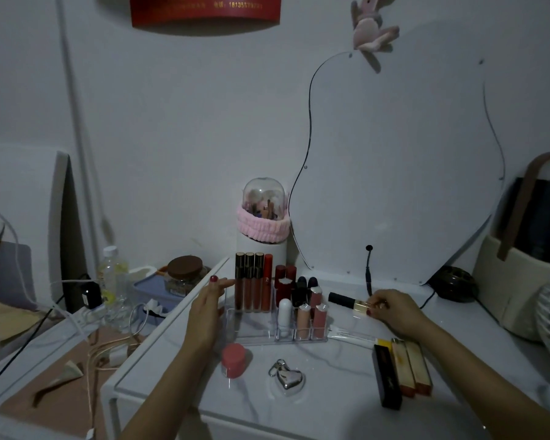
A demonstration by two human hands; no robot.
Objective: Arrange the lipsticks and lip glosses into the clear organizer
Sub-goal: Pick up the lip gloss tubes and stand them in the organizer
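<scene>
head view: a white marble-patterned table top (331, 385) carries a clear organizer (254, 336) near its back edge. in the organizer's rear left slots stand four tall lip glosses (253, 282), upright and side by side, three with dark gold-trimmed caps and one red. to their right, two dark red lipsticks (285, 282) and darker tubes stand behind a white tube (285, 315) and two pink-beige lipsticks (311, 315) in the front right compartments. the front left compartment shows nothing in it.

the left hand (205, 312) rests against the organizer's left side, fingers extended and close together, fingertips near the base of the tall glosses; it grips nothing. whether the palm presses the clear wall cannot be told.

the right hand (394, 312) is just right of the organizer, its fingertips pinching the gold end of a black lipstick (346, 300), which lies roughly horizontal above the table, black end pointing toward the organizer and not yet inside it.

on the table right of centre lie three boxed lipsticks (402, 373), one black and two gold-orange, side by side, with a white tube (353, 335) lying flat behind them. in front of the organizer stand a pink-capped jar (233, 360) and a silver heart-shaped keyring (288, 377). a domed holder with a pink band (264, 214) stands behind the organizer against the wall, beside a curved mirror (400, 169).
</scene>
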